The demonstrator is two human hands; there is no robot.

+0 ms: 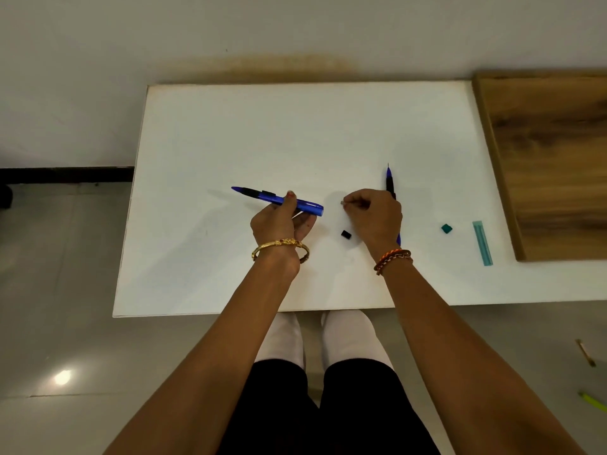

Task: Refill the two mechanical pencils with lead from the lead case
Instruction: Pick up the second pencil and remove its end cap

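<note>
My left hand holds a blue mechanical pencil above the white table, tip pointing left, open rear end pointing right. Just right of that end, my right hand pinches a tiny pale piece between its fingertips; I cannot tell what it is. A second blue pencil lies on the table, tip away from me, its rear part hidden under my right hand. A small black cap lies between my wrists. The teal lead case lies at the right, with its teal cap beside it.
The white table has its front edge close to my legs. A wooden board covers the table's right end. On the floor at the right lie a yellow-green pen and a small brown stick.
</note>
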